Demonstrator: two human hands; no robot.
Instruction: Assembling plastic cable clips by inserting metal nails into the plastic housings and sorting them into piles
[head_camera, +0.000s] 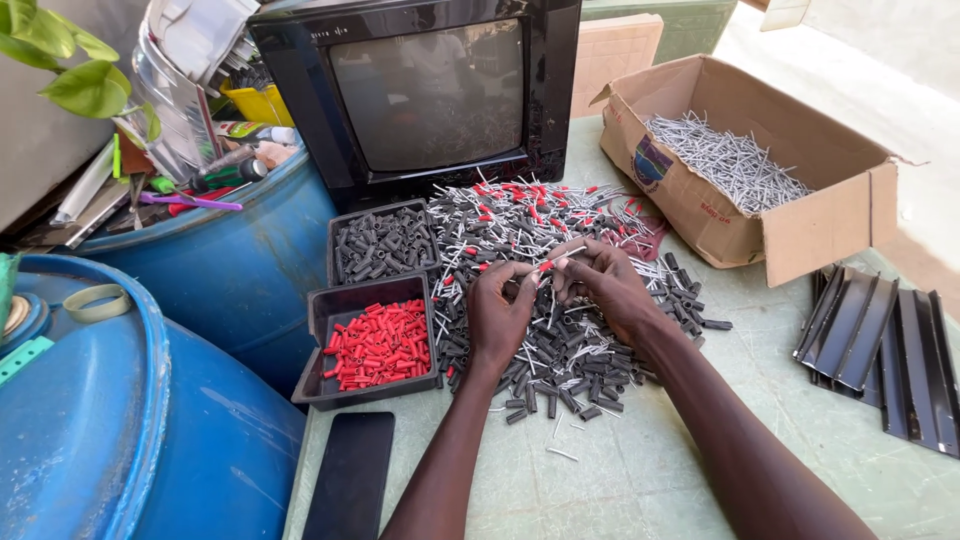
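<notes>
Hands are meeting over the heap of grey and red sleeved pins (560, 300), so loose pieces are dropping back onto it. I am watching my left hand (497, 312) and right hand (600, 285) both pinching one red-tipped pin (556, 262) between fingertips, wrists bent inward, sorted trays (375, 300) waiting just beside

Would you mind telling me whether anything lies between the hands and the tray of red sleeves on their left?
Nothing visible does. The left hand and right hand pinch a small red-tipped pin above the pile of sleeves and pins. The tray of red sleeves sits open beside the left hand, with only loose pile pieces between.
</notes>
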